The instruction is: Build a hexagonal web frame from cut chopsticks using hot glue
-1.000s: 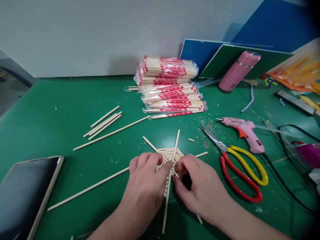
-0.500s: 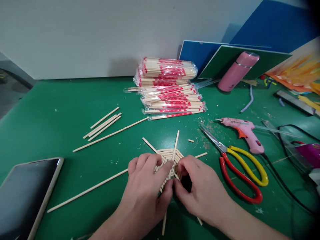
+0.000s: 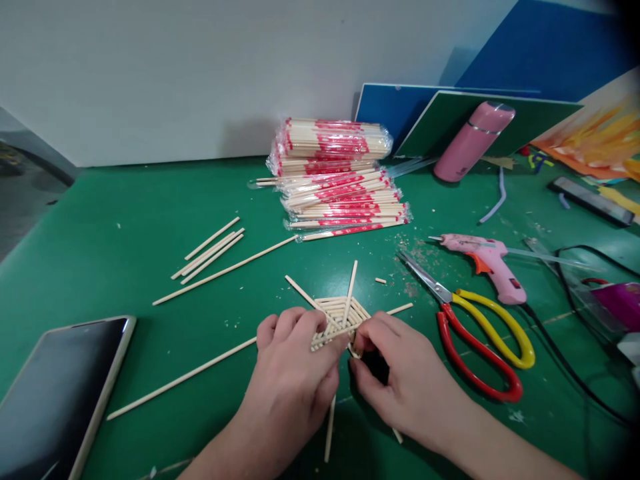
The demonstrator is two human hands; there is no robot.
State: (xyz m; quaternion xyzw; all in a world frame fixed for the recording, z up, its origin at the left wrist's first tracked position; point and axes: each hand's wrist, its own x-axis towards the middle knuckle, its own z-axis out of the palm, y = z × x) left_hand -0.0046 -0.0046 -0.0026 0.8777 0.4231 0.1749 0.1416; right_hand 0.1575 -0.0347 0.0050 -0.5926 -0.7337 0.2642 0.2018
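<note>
Where the stick mat (image 3: 341,312) lies flat on the green worktop (image 3: 125,220), the left hand (image 3: 293,383) clamps it down with curled fingers (image 3: 300,325), seemingly to stop it sliding, while the right hand (image 3: 403,383) pinches its near edge; scissors (image 3: 475,333) and a glue gun (image 3: 487,261) lie close at right.

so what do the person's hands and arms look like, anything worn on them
Both are bare: the left hand and the right hand show no gloves, rings or watch, and the forearms leave the frame with no sleeve in view.
</note>
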